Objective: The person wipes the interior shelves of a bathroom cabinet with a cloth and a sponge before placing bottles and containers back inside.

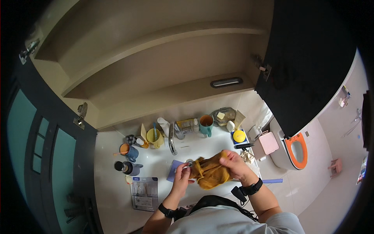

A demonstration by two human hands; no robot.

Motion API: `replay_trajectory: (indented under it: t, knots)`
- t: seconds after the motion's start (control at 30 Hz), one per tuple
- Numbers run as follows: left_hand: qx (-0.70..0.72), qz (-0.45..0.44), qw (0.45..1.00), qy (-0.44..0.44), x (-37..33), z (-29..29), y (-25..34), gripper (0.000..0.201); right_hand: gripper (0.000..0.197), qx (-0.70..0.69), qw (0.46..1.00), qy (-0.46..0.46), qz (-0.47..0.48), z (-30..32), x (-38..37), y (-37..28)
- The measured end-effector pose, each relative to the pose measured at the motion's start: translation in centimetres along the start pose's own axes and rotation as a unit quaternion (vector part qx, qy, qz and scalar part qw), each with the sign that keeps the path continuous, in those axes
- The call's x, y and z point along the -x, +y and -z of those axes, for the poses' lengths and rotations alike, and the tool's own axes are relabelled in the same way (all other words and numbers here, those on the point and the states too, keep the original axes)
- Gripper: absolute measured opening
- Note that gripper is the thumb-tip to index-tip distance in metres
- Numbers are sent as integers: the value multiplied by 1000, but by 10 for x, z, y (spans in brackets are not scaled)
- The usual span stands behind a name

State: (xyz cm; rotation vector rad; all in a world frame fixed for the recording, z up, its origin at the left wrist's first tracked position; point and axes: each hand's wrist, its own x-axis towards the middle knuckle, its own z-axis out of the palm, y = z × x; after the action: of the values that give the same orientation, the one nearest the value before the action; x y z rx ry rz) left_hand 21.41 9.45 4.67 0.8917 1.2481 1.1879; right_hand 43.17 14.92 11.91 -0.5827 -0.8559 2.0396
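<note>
our left hand (181, 178) and right hand (236, 165) pinch brown cloth (213, 171) near the desk's (151, 165) front edge; even tension should help.

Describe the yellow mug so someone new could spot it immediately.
Start at the white counter under the open cabinet and find the silver tap. The yellow mug stands just left of it. Unlike the teal mug and the blue mug, it is yellow and has a blue toothbrush in it.
</note>
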Motion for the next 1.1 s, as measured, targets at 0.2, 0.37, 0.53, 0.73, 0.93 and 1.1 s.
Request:
replay_trajectory:
  t: [0.2, 0.37, 0.53, 0.73, 0.93, 1.1]
  knots:
    - [8, 24, 999, -30, 9, 18, 1, 35, 27, 49, 934, 159, 315, -4, -29, -63]
    - [25, -9, 999, 37, 31, 44, 17, 31, 17, 354, 742, 304, 482, 36, -97, -122]
    - [27, -48, 995, 80, 60, 63, 14, 30, 22, 554, 585, 298, 512, 59, -150, -153]
    - [11, -40, 995, 93, 75, 66, 2, 25, 33, 841, 311, 285, 339, 57, -157, -159]
    - [17, -4, 998, 59, 74, 60, -6, 25, 31, 867, 349, 230, 272, 50, -173, -171]
    - [16, -20, 999, 35, 68, 51, -6, 24, 28, 803, 448, 178, 350, 44, -185, -156]
